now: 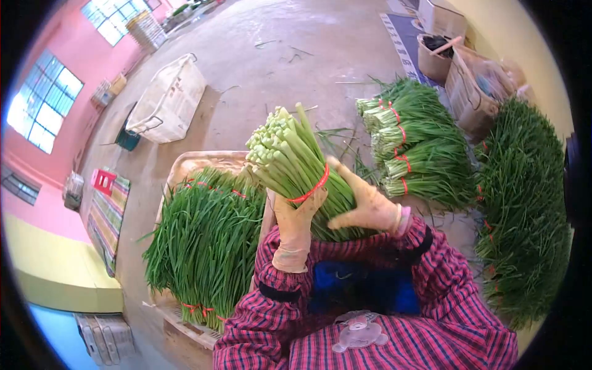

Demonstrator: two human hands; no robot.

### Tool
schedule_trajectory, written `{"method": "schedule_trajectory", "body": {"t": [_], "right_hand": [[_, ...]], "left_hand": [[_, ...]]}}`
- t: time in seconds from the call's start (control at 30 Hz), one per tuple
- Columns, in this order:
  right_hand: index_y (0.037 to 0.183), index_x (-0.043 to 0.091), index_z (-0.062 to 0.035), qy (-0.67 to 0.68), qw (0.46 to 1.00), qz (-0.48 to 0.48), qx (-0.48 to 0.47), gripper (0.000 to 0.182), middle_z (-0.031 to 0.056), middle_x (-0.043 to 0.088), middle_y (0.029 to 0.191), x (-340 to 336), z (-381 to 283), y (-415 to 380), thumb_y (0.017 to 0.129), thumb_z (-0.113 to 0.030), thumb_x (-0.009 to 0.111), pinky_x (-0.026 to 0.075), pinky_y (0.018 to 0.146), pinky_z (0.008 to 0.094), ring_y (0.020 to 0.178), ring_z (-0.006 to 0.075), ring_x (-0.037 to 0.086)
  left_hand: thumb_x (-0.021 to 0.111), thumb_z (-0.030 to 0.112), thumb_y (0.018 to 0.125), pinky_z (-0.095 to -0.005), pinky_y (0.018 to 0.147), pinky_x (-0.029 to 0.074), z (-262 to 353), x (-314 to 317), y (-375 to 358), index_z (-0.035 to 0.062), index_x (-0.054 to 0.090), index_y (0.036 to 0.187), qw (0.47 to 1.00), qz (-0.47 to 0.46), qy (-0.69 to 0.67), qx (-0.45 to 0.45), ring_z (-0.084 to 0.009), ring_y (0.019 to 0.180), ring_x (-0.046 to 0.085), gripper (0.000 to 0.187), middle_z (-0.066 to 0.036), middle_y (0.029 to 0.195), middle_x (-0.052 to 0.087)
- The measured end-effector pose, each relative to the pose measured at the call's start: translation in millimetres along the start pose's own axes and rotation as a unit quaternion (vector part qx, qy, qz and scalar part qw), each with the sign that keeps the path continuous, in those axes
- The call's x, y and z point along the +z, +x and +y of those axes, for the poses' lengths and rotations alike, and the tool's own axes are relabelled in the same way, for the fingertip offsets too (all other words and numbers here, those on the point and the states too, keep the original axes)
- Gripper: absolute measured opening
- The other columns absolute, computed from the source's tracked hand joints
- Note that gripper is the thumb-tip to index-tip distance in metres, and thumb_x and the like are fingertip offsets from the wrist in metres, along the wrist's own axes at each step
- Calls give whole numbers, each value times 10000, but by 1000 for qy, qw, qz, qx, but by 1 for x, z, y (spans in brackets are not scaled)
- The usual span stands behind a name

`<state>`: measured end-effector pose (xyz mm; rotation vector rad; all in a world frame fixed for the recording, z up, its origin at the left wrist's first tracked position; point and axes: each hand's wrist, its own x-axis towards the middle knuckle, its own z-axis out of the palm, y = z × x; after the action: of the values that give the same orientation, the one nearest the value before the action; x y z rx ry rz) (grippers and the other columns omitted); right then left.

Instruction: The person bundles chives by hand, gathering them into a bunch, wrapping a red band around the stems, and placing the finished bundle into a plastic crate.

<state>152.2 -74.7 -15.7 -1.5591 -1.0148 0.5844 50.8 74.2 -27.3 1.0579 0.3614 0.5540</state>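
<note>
Both my hands wear pale gloves and hold a bunch of garlic chives [280,151] in front of my chest. Its cut pale stem ends point up and away, and a red band [313,186] circles the stems. My left hand [296,216] is closed around the bunch from below, close to the band. Against the leafy right side, my right hand [370,206] curves its fingers and thumb around the bunch. The lower leaves are partly hidden behind my hands and sleeves.
Left of me, a crate [216,159] holds banded chives [209,240]. To the right lie banded bunches [419,142] and a large pile [524,216]. A white tub [176,98], a red stool [103,181] and a bucket [435,61] stand farther off.
</note>
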Motion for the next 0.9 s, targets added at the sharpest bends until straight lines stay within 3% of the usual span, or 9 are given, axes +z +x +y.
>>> {"method": "schedule_trajectory", "body": {"t": [0.13,0.2,0.27,0.33,0.43,0.57,0.67,0.8,0.9], "right_hand": [[1497,262,-12,-145,983,107,-45,1092,210,307,1518,-1,25,-20,638,-247,894,275,1141,399,1398,319,322],[1511,262,-37,-247,945,163,-140,1051,195,268,1546,-8,-23,-14,669,-211,867,256,1159,412,1435,325,277],[1438,387,-64,-269,923,191,-195,903,169,364,1482,-2,-77,5,676,-224,846,314,1118,416,1371,334,358],[1365,513,-91,-290,897,216,-254,764,144,460,1419,10,-99,24,684,-237,826,372,1077,420,1308,343,440],[912,725,-162,-424,820,230,-308,258,-24,635,1024,30,-113,44,657,-185,753,469,805,375,966,237,546],[868,720,-132,-496,803,202,-259,159,17,650,914,32,-119,44,727,-197,752,478,767,338,871,193,581],[865,715,-83,-109,932,311,-149,145,39,682,807,8,-116,52,887,-217,661,495,665,313,744,176,636],[853,712,-8,190,930,313,-31,255,28,703,808,-29,-95,37,949,-228,629,507,695,262,734,110,644],[1208,571,34,-18,982,177,-56,529,163,617,1177,-6,-76,8,850,-318,737,456,957,334,1107,223,585]], "left_hand": [[711,36,858,-342,795,532,-11,-4,13,8,537,1191,994,69,-79,37,-211,861,618,377,-66,996,629],[699,9,852,-316,770,544,-9,-6,12,23,518,1215,950,-7,-310,-32,-195,906,619,406,-87,1096,613],[673,-25,855,-318,813,545,1,18,0,33,497,1249,994,3,62,84,-184,1022,597,435,-109,1227,558],[727,-31,816,-298,892,521,1,31,-6,44,489,1277,980,-3,-196,31,-162,1113,565,525,-86,1297,519],[767,-28,774,-313,962,478,-19,22,-8,50,445,1319,988,-1,-152,38,-166,1155,538,637,-81,1308,513],[799,-30,742,-322,1017,446,-34,19,-20,50,409,1347,993,5,-66,93,-167,1179,527,724,-75,1301,521],[785,-38,757,-310,981,474,-29,18,-23,39,419,1323,995,4,-19,101,-160,1132,562,679,-69,1256,555],[756,-65,776,-320,906,537,-35,6,-15,26,423,1305,998,17,6,61,-166,1048,613,632,-74,1186,600],[709,-38,838,-319,817,574,-14,11,-16,1,465,1274,996,24,-58,63,-185,978,640,502,-87,1131,621]]}}
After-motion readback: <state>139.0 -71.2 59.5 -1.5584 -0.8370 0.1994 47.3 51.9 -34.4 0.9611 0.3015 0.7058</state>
